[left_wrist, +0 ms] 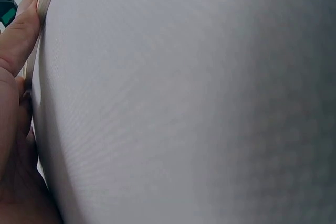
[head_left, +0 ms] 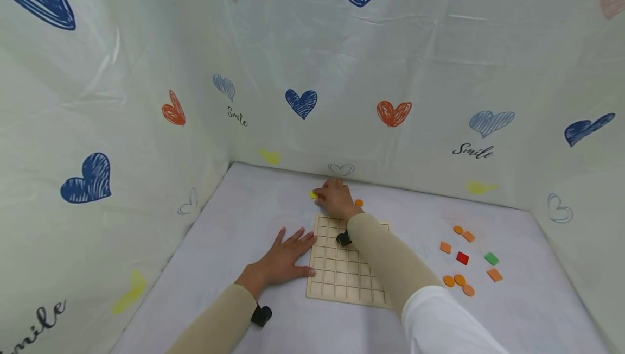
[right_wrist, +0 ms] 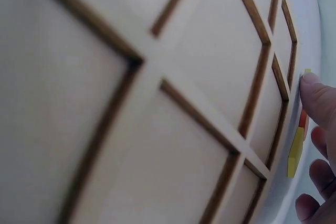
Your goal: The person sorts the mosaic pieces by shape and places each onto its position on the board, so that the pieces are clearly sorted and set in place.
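Note:
A light wooden grid board (head_left: 337, 278) lies on the table. My left hand (head_left: 285, 260) rests spread beside it, fingertips and thumb right at its left edge; in the left wrist view the thumb (left_wrist: 21, 38) meets the board's side. Past the board's far edge, my right hand (head_left: 334, 198) has curled fingers and pinches a small yellow tile (head_left: 313, 195). The right wrist view shows a bit of yellow at the tip of a digit (right_wrist: 317, 95), with another yellow tile (right_wrist: 295, 153) and an orange piece (right_wrist: 304, 119) under the hand. My right forearm covers part of the grid.
An orange disc (head_left: 359, 202) lies just right of my right hand. On the table's right side are a red tile (head_left: 462, 258), a green tile (head_left: 491, 258), and several orange squares (head_left: 495, 275) and discs (head_left: 459, 279). A heart-printed curtain (head_left: 342, 61) stands behind the table.

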Demonstrator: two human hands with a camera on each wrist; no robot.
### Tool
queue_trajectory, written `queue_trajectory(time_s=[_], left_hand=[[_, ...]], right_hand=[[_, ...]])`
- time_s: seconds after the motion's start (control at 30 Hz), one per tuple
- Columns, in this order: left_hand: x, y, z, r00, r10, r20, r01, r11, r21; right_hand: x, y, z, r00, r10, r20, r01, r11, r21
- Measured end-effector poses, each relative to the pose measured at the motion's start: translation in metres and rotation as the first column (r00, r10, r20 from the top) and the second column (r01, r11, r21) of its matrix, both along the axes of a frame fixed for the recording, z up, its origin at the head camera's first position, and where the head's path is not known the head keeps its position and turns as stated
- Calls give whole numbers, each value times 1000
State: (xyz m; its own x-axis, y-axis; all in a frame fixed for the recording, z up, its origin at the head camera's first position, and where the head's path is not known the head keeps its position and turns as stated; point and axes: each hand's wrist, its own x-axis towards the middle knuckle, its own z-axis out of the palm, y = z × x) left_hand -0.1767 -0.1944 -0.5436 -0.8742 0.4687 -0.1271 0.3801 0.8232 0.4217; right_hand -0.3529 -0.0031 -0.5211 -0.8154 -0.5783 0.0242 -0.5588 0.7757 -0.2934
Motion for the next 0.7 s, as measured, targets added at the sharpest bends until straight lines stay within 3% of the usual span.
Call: queue_trajectory(time_s=[0.3, 0.7], left_hand=[[0, -1, 3, 1000, 2, -15, -2, 1000, -15], [2, 3, 4, 1000, 12, -1, -12, 1000, -10]], right_hand=[[5, -1, -2, 1000, -1, 22, 2, 996, -90], [11, 3, 2, 999, -8, 48, 14, 993, -117]])
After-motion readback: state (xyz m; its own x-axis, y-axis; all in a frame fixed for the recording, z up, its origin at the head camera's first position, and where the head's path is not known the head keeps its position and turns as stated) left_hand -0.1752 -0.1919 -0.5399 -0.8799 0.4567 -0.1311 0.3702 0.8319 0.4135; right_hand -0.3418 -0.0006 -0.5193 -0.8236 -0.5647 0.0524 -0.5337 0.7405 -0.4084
